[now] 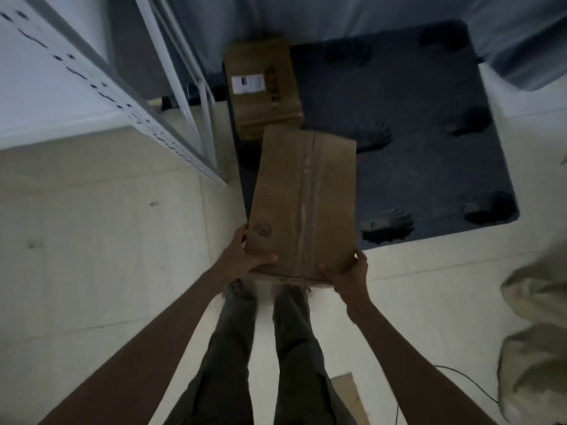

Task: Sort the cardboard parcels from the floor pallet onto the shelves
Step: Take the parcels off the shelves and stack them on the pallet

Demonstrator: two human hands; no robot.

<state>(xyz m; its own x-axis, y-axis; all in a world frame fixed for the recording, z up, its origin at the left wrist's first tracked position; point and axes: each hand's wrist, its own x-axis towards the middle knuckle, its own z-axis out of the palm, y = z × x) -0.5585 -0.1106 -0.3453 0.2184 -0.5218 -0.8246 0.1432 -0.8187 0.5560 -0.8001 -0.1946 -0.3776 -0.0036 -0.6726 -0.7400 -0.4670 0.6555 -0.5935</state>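
Note:
I hold a long brown cardboard parcel (302, 197) with a tape seam down its middle, out in front of me above the floor. My left hand (245, 256) grips its near left corner, thumb on top. My right hand (349, 271) grips its near right corner. A second cardboard parcel (264, 87) with a white label lies on the near left corner of the dark floor pallet (414, 133). The white shelf unit (61, 87) stands at the left.
Pale floor (107, 240) spreads around my legs. A beige bundle (540, 332) sits at the right edge, with a thin black cable beside it. A flat cardboard piece (349, 394) lies on the floor near my right leg. Grey sheeting hangs behind the pallet.

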